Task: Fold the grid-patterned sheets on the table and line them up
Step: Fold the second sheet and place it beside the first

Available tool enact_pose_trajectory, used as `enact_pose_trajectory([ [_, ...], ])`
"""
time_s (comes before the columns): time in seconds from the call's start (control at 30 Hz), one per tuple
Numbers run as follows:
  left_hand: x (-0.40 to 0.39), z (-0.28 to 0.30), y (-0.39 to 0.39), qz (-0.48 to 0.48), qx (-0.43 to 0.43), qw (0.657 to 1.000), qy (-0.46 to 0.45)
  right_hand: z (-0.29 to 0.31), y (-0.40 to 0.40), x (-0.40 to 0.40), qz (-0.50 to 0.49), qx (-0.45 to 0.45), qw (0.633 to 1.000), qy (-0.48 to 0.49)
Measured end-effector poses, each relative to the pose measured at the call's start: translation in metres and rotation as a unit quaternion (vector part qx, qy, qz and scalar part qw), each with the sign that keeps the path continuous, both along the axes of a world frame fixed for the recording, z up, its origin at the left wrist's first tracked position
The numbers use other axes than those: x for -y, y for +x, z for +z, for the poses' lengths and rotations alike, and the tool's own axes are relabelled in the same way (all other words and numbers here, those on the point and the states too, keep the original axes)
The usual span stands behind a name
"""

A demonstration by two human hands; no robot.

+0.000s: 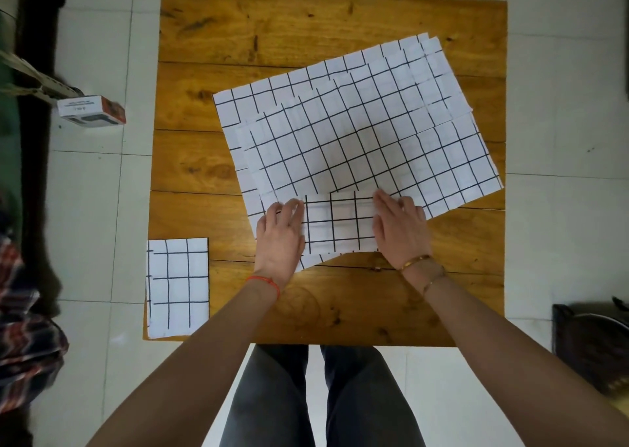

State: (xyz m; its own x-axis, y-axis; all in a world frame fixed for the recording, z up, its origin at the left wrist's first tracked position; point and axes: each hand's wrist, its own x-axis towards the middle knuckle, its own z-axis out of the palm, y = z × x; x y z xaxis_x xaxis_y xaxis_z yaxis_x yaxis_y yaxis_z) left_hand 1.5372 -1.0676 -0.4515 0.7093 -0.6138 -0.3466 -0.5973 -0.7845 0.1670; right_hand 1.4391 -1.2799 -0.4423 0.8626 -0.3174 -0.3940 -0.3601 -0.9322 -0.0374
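Pressing flat (fingers spread, gripping nothing), left hand (279, 232) and right hand (400, 229) on white black-gridded folded sheet (337, 223).

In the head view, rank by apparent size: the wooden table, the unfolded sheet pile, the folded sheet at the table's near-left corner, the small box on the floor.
1. wooden table
2. unfolded sheet pile
3. folded sheet
4. small box, though it lies farther away on the floor.

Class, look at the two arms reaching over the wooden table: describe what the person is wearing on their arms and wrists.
Both forearms are bare, with no sleeves in view. The left wrist carries a thin red-orange thread band. The right wrist carries two slim gold-coloured pieces: a bangle nearer the hand and a finer chain bracelet just behind it. I see no rings or watch on the left hand or the right hand.
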Motion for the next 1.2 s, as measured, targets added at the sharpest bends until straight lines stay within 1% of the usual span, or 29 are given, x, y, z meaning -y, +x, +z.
enact_pose_trajectory([
  [0.1,-0.007,0.003,-0.008,-0.011,0.006,1.000,-0.018,0.003,0.003,-0.011,-0.005,0.026,0.999,0.021],
  [0.27,-0.030,0.007,-0.043,-0.045,0.018,0.997,-0.063,0.007,-0.007,-0.055,0.092,0.053,0.991,0.085],
  [0.33,-0.037,0.007,-0.057,-0.048,0.022,0.997,-0.054,0.005,-0.013,-0.074,0.139,0.060,0.982,0.114],
  [0.4,-0.040,0.005,-0.066,-0.042,0.012,0.999,-0.027,0.000,-0.021,-0.086,0.157,0.055,0.978,0.127],
  [0.53,-0.042,0.004,-0.072,-0.039,-0.009,0.999,0.025,-0.004,-0.035,-0.085,0.156,0.027,0.982,0.104],
  [0.67,-0.043,0.006,-0.068,-0.040,-0.019,0.999,0.030,-0.003,-0.058,-0.053,0.146,0.015,0.987,0.059],
  [0.8,-0.043,0.009,-0.068,-0.031,-0.026,0.999,0.023,-0.001,-0.087,-0.011,0.132,-0.031,0.991,-0.013],
  [0.87,-0.042,0.010,-0.067,-0.029,-0.032,0.999,0.019,0.001,-0.091,-0.003,0.147,-0.027,0.988,-0.024],
  [0.93,-0.040,0.011,-0.067,-0.022,-0.034,0.999,0.011,0.002,-0.083,-0.002,0.152,0.007,0.988,-0.020],
  [1.0,-0.036,0.014,-0.067,0.007,-0.035,0.999,-0.011,0.004,-0.066,-0.003,0.122,0.058,0.991,0.001],
  [1.03,-0.033,0.016,-0.067,0.037,-0.037,0.998,-0.027,0.006,-0.055,-0.004,0.099,0.081,0.992,0.017],
  [1.1,-0.025,0.020,-0.064,0.123,-0.042,0.990,-0.055,0.006,-0.029,-0.004,0.058,0.124,0.990,0.045],
  [1.2,-0.013,0.019,-0.056,0.256,-0.073,0.961,-0.076,0.005,0.016,-0.005,0.026,0.158,0.984,0.078],
])
